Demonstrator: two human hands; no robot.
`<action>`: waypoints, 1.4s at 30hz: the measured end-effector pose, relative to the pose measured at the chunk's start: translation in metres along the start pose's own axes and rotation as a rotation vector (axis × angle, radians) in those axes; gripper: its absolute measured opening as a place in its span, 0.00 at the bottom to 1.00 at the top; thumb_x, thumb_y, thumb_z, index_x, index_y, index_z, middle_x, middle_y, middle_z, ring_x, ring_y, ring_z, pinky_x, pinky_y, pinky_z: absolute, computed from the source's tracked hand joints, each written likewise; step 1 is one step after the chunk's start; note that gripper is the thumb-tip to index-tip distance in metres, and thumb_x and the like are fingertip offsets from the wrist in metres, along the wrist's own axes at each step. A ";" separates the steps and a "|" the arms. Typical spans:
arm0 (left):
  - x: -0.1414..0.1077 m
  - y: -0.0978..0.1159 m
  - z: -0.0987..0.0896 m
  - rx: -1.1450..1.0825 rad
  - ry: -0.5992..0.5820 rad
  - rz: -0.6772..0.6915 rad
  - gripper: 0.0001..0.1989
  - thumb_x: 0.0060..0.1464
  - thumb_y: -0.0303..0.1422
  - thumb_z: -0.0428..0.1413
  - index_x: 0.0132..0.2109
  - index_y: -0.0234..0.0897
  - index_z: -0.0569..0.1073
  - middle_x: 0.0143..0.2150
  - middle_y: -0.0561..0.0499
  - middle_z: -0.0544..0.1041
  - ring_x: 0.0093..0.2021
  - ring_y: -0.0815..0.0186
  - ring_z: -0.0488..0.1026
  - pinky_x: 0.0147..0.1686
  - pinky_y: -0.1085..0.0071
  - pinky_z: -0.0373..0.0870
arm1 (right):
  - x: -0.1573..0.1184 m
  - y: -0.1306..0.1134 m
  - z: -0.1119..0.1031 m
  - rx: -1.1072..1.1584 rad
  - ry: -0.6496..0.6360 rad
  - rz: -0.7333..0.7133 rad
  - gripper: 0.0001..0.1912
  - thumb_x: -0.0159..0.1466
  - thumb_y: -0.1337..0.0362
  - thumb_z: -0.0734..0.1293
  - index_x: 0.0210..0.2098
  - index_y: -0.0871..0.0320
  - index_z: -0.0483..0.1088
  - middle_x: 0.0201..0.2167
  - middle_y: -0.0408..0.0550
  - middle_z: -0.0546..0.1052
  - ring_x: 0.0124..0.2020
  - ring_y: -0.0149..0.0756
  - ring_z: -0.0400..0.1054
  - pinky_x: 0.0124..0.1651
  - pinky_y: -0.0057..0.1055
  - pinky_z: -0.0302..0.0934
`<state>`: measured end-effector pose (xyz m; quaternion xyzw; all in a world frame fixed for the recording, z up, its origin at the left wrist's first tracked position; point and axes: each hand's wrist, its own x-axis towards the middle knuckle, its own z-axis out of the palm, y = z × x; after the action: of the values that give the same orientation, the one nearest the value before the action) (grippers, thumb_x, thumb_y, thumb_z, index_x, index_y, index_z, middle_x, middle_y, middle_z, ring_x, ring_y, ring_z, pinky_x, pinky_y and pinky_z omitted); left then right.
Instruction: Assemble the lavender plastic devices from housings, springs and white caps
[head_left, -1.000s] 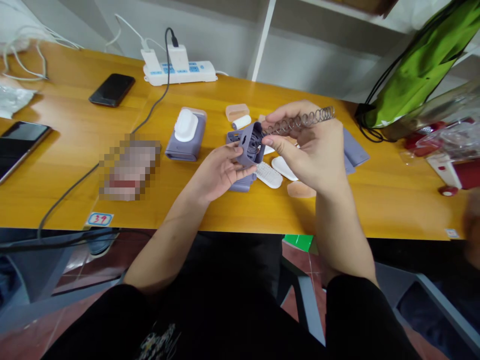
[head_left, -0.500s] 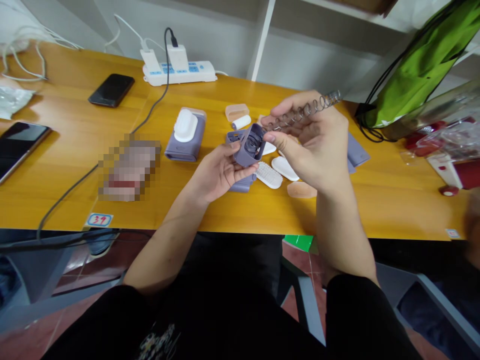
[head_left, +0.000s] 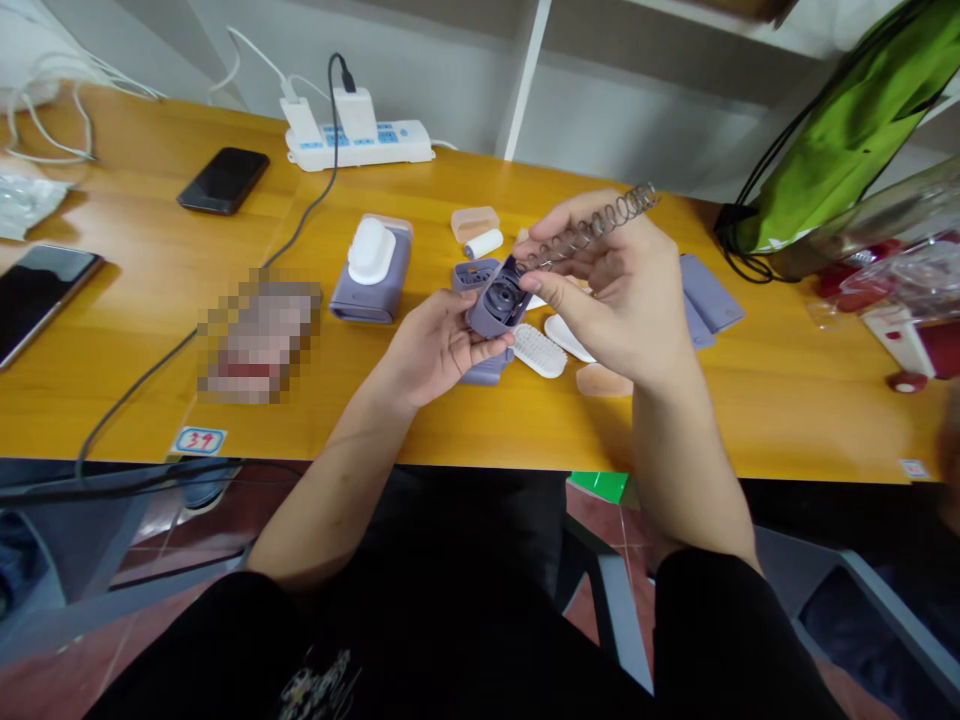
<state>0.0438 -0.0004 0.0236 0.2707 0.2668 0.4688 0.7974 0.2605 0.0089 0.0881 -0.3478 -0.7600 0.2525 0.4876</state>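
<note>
My left hand is wrapped round a purple housing, its open end tilted up to show dark round parts inside. With thumb and fingers my right hand pinches the lower end of a long metal spring at the housing's rim. The spring slants up to the right across the fingers. Under and around the hands lie more purple parts, a white bristled piece, a white roller and translucent orange caps. A purple case with a white top stands to the left.
Two phones and a blurred packet lie on the left of the wooden table. A power strip sits at the back, its dark cable running forward. Purple flat pieces and a green bag are right.
The spring and my right hand have shifted slightly left and down, close against the housing. The housing has tilted a little, showing more of its inside.
</note>
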 end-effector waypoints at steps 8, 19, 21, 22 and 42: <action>0.002 -0.003 0.000 0.013 -0.031 0.012 0.17 0.70 0.41 0.65 0.58 0.36 0.84 0.52 0.39 0.92 0.55 0.53 0.91 0.51 0.66 0.89 | -0.001 -0.010 -0.009 -0.074 -0.075 -0.002 0.17 0.74 0.49 0.82 0.58 0.41 0.81 0.60 0.47 0.91 0.60 0.53 0.89 0.67 0.54 0.87; 0.005 -0.001 -0.009 0.038 -0.090 0.007 0.19 0.66 0.41 0.63 0.59 0.37 0.85 0.49 0.42 0.92 0.39 0.58 0.88 0.42 0.66 0.86 | -0.002 -0.007 -0.012 -0.155 -0.158 -0.063 0.15 0.76 0.55 0.78 0.62 0.41 0.82 0.61 0.47 0.90 0.61 0.55 0.88 0.68 0.56 0.86; 0.005 -0.002 -0.008 0.037 -0.091 0.010 0.18 0.66 0.40 0.63 0.58 0.37 0.85 0.49 0.42 0.92 0.39 0.59 0.88 0.41 0.67 0.85 | -0.002 -0.009 -0.013 -0.178 -0.180 -0.102 0.15 0.77 0.56 0.76 0.62 0.40 0.81 0.61 0.47 0.90 0.61 0.54 0.88 0.69 0.55 0.85; 0.005 -0.002 -0.008 0.038 -0.090 0.009 0.18 0.67 0.41 0.63 0.57 0.37 0.85 0.48 0.42 0.92 0.39 0.59 0.88 0.41 0.68 0.85 | -0.002 -0.011 -0.014 -0.195 -0.183 -0.106 0.15 0.78 0.56 0.75 0.62 0.40 0.81 0.61 0.47 0.90 0.61 0.54 0.88 0.70 0.56 0.84; 0.004 -0.007 0.005 0.100 -0.039 0.056 0.13 0.56 0.36 0.75 0.45 0.36 0.84 0.40 0.48 0.88 0.33 0.68 0.81 0.36 0.72 0.78 | -0.012 0.004 -0.006 -0.270 -0.116 -0.045 0.11 0.72 0.54 0.82 0.50 0.45 0.81 0.48 0.47 0.89 0.51 0.55 0.85 0.65 0.59 0.80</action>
<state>0.0531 -0.0007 0.0221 0.3265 0.2667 0.4715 0.7746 0.2705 0.0020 0.0807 -0.3777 -0.8215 0.1566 0.3975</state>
